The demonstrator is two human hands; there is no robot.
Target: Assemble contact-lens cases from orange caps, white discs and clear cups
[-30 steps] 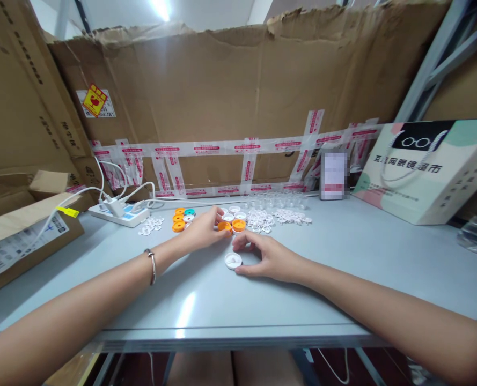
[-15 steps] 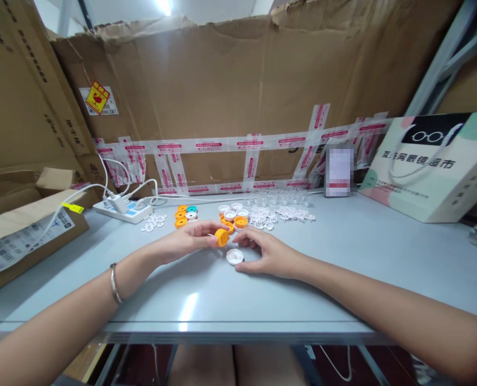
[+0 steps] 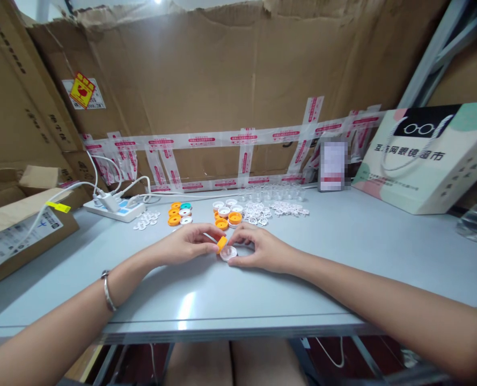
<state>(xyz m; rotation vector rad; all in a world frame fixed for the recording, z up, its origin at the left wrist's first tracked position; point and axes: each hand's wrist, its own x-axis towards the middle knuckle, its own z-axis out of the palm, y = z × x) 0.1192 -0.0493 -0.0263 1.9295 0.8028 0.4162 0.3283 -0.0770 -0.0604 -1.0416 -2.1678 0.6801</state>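
My left hand (image 3: 193, 244) pinches an orange round cap (image 3: 221, 244) on edge between thumb and fingers, just above the table. Right against it is a white round piece (image 3: 227, 254), shallow like a lid, its inner detail too blurred to make out. The thumb and forefinger of my right hand (image 3: 264, 248) close around this white piece at its right side. Just behind both hands stands a group of white and orange round caps (image 3: 235, 217). Farther left is another group of orange, white and teal caps (image 3: 174, 220).
Small clear plastic pieces (image 3: 255, 213) lie in piles behind my right hand, with clear cups (image 3: 290, 192) beyond. A power strip (image 3: 119, 210), a phone (image 3: 332, 166), a paper bag (image 3: 415, 155) and an open carton (image 3: 24, 230) stand around the table (image 3: 302, 300).
My left hand has brought the orange cap down against the white piece and turned it on edge. My right hand has closed in on the white piece. The view has shifted slightly.
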